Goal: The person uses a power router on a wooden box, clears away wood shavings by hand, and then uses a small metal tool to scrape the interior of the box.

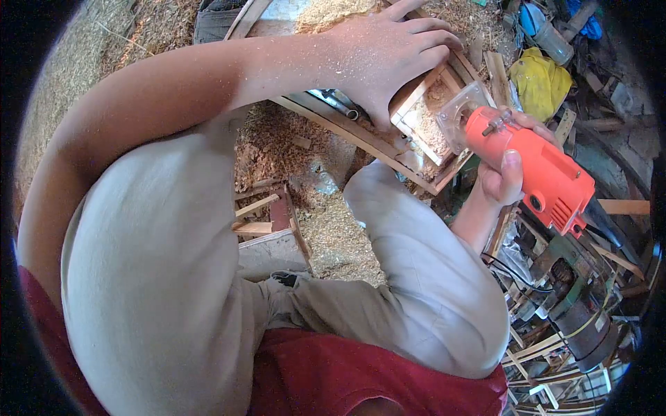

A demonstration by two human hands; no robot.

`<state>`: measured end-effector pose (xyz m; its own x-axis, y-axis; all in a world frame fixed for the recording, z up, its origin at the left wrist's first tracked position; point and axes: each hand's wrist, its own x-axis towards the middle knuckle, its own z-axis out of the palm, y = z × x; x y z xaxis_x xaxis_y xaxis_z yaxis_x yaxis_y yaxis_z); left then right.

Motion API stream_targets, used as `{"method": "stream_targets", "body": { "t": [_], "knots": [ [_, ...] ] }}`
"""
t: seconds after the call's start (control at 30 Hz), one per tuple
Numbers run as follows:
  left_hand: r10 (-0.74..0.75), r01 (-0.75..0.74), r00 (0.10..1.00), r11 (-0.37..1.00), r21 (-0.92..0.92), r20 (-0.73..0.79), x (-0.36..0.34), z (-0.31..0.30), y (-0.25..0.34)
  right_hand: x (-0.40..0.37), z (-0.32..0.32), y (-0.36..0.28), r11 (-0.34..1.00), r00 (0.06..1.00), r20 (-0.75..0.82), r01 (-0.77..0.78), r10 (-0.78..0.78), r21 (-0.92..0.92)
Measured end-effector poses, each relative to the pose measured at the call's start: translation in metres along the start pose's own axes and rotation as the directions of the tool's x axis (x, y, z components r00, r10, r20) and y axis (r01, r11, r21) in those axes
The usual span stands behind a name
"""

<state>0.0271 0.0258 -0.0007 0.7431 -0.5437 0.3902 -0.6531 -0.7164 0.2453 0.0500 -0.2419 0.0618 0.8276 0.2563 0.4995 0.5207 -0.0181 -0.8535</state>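
Nearest, below the wooden frame [347, 125], are bent knees in grey trousers [423, 291]. Just right of the frame's lower corner, the right hand [503, 177] wraps its fingers and thumb around the body of an orange trim router [548, 177]. The router's clear base [461, 114] sits against the frame's edge.

I judge the router rigid and dense for its size. Its plastic shell is smooth and dusty, so the barrel-shaped body is the sound place to hold it, clear of the base and the cord end. The left hand [388, 55], flat with fingers spread, presses down on the frame's top rail. The frame looks stiff but light, with thin slats.

Sawdust [277, 149] lies under the frame, and a yellow cloth [541, 83] lies beyond it to the right. No label or writing is legible.
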Motion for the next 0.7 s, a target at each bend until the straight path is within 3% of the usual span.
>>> {"method": "stream_targets", "body": {
  "t": [0.53,0.7],
  "knots": [
    [-0.009,0.009,1.0,1.0,0.011,0.005,0.001,0.0,0.002,0.011,0.012,-0.002,0.999,1.0,-0.029,0.011,-0.012,-0.035],
    [-0.02,0.024,0.997,0.998,-0.052,0.068,0.001,-0.022,0.007,0.007,0.001,0.0,1.0,1.0,-0.026,-0.003,0.002,-0.03]
  ]
}}
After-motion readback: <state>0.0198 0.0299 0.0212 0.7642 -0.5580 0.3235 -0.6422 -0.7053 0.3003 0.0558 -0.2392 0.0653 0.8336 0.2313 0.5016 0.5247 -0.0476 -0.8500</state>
